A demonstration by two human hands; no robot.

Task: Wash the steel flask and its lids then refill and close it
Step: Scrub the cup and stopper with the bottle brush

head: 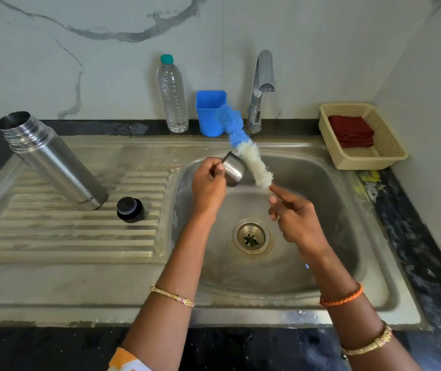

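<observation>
We list: open cylindrical steel flask (50, 159), upright on the ridged steel drainboard (67, 236); round black inner lid (130, 209) just beside it; small steel cup lid (233, 169), pinched in our left hand (208, 187) over the steel sink basin (321, 210); blue-and-white bottle brush (246, 151), its handle gripped by our right hand (293, 219), bristles touching the cup lid

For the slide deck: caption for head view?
Left hand holds steel cap over sink; right hand grips bottle brush.
</observation>
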